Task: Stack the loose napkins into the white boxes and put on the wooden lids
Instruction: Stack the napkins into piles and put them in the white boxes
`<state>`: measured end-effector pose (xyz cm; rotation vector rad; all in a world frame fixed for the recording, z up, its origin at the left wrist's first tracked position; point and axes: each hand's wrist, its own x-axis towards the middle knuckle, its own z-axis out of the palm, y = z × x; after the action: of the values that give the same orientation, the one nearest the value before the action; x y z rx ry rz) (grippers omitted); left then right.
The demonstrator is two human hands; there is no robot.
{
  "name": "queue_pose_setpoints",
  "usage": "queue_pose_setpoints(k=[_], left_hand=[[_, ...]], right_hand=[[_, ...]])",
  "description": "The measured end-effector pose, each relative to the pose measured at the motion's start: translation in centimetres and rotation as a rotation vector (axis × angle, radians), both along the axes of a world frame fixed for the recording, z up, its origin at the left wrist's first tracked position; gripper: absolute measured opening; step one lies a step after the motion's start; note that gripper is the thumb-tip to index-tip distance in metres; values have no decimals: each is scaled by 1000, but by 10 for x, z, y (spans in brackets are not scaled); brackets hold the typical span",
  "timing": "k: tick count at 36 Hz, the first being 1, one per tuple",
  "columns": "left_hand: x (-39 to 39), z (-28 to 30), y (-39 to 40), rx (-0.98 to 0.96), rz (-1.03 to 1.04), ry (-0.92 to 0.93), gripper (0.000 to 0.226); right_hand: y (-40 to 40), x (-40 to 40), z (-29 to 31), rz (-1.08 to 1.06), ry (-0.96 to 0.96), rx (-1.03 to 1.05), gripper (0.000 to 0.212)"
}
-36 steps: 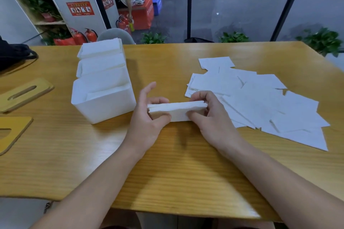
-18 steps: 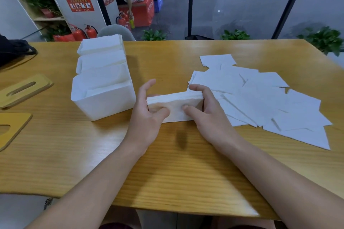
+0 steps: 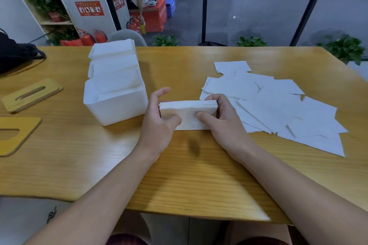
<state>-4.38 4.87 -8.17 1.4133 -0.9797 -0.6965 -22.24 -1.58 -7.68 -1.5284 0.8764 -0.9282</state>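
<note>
1. Head view: the left hand (image 3: 159, 123) and the right hand (image 3: 223, 121) both grip one napkin stack (image 3: 188, 114), thumbs on its near face, its lower edge on the wooden table (image 3: 179, 175).
2. Three white boxes (image 3: 115, 105) stand in a row just left of the stack; each contains napkins, and the far two are filled above the rim.
3. Loose napkins (image 3: 278, 109) lie spread at the right.
4. Two wooden lids (image 3: 32, 94) lie far left, off the boxes.

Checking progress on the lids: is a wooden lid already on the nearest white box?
No. The nearest white box stands open with napkins showing inside, and both wooden lids lie flat on the table to its left.
</note>
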Motion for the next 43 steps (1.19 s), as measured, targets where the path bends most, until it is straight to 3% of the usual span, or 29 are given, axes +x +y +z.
queue_pose_setpoints(k=[7, 14, 21, 26, 31, 38, 43], left_hand=[[-5, 2, 3, -32, 23, -6, 75], [-3, 0, 6, -45, 54, 12, 74], [1, 1, 8, -37, 63, -22, 72], [8, -3, 10, 15, 17, -1, 61], [9, 1, 17, 68, -83, -22, 49], [9, 7, 29, 42, -83, -101, 44], [27, 12, 54, 19, -97, -141, 55]], right_hand=[[8, 20, 10, -178, -24, 84, 37], [3, 34, 5, -297, -36, 27, 23], [3, 23, 9, -160, -88, 75, 25], [2, -2, 5, 45, 174, -45, 40], [-2, -14, 6, 70, 363, -168, 22], [9, -9, 6, 35, 316, -101, 14], [17, -11, 15, 35, 187, -58, 11]])
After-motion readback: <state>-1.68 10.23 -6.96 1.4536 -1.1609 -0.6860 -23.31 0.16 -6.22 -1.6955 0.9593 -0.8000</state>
